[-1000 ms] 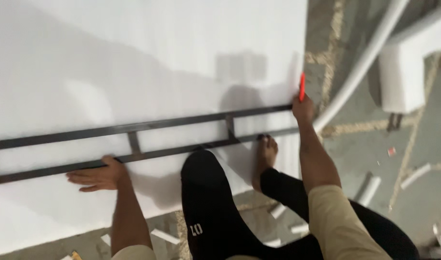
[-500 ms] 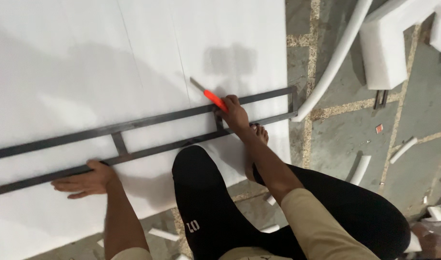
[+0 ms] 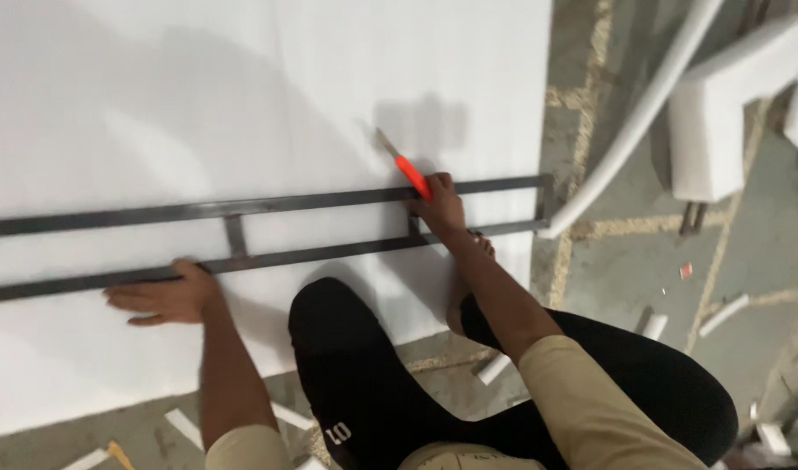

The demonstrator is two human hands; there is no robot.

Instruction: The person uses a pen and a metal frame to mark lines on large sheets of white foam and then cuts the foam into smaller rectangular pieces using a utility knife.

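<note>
A large white foam sheet (image 3: 268, 96) lies on the floor. Across it rests a long dark metal frame (image 3: 320, 202) of two parallel bars joined by short crosspieces. My left hand (image 3: 159, 294) presses flat on the frame's near bar, fingers spread. My right hand (image 3: 440, 202) grips a red-handled utility knife (image 3: 405, 167), its blade tip on the foam just above the frame's far bar. My bent knee in black trousers (image 3: 346, 348) is beside the sheet's near edge, and my bare foot (image 3: 468, 287) rests on the foam's corner.
A long white tube (image 3: 643, 109) runs diagonally over the stone floor at right. White foam blocks (image 3: 738, 104) sit at upper right. Small white foam offcuts (image 3: 721, 315) lie scattered around my legs and along the sheet's near edge.
My right hand with the knife has travelled left along the frame's far bar, away from the sheet's right edge. My left hand has stayed pressed on the near bar.
</note>
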